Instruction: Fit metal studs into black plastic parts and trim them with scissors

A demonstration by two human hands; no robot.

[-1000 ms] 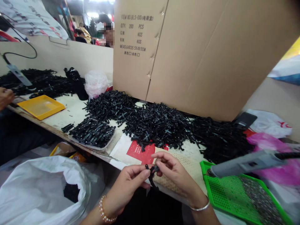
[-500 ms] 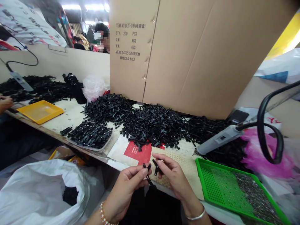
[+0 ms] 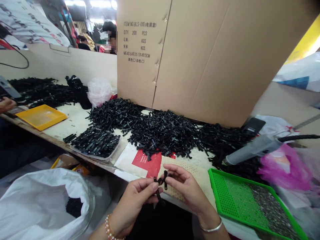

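Note:
My left hand (image 3: 133,203) pinches a thin black plastic strip (image 3: 157,189) at the near edge of the bench. My right hand (image 3: 186,190) pinches a second small black plastic piece (image 3: 165,177) and holds it against the strip. Both hands are closed on these parts, just in front of a beige perforated mat (image 3: 200,176). Behind the mat lies a big heap of the same black plastic pieces (image 3: 165,131).
A green tray (image 3: 230,196) with small metal bits lies right of my hands; a grey power tool (image 3: 252,150) hangs over it. An open white bag (image 3: 37,203) lies lower left. A tall cardboard sheet (image 3: 200,56) stands behind. Another person's hand (image 3: 6,105) is near a yellow tray (image 3: 41,116).
The two black pieces, held slightly apart half a second ago, are now brought together between my fingertips. The grey tool has swung to the right and its looped cable has left view.

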